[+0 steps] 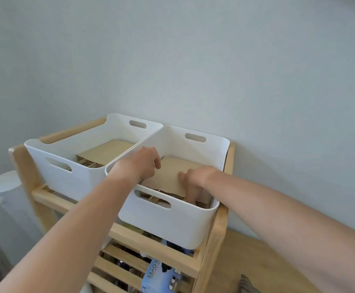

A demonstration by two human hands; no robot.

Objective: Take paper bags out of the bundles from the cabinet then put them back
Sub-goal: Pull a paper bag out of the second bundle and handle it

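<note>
Atop the wooden cabinet (218, 233) I see 2 white bins; inside the right bin (172, 225), my left hand (144, 163) curls over the paper bags (172, 176) while my right hand (193, 182) grips their edge.

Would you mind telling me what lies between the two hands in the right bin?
In the head view, the brown paper bag stack's top lies between the left hand and right hand.
</note>
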